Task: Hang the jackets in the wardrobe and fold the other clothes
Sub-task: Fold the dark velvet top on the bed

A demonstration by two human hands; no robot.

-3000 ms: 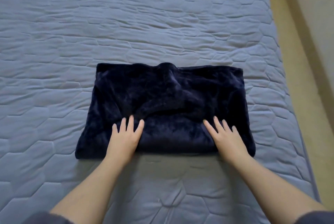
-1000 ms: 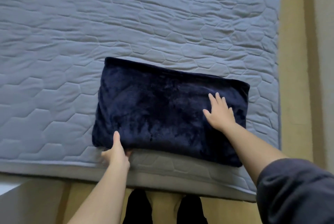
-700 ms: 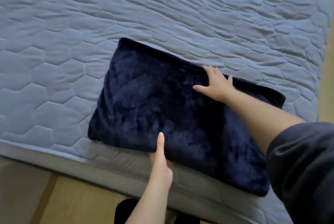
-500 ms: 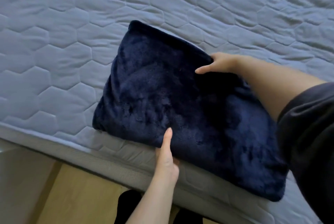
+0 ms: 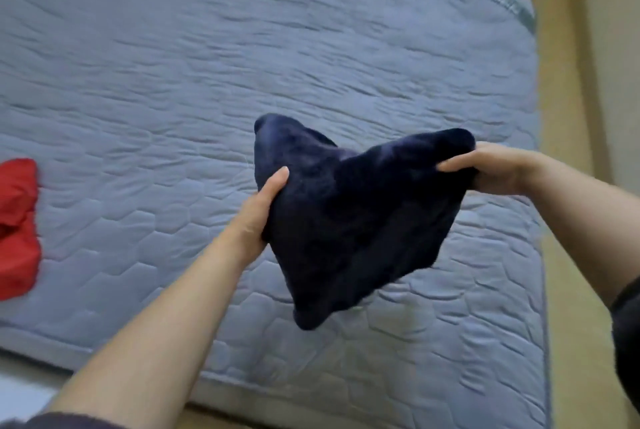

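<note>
Holding the folded fleece (image 5: 349, 220) clear above the mattress (image 5: 173, 82), both grips are engaged: left grip (image 5: 258, 210) clamps its 9 o'clock edge, thumb on top; right grip (image 5: 498, 168) pinches the 2 o'clock corner. It sags toward 6 o'clock. Judged soft, light, thick, prone to unfold; support beneath both edges is advisable. Red garment (image 5: 15, 220) lies on the mattress at 9 o'clock.

Grips the folded navy garment (image 5: 353, 220) at its left side with the left hand (image 5: 258, 217), thumb on top, fingers hidden underneath. Clamps its right corner in the right hand (image 5: 498, 168), thumb over the top. Stretches both bare forearms forward.
</note>
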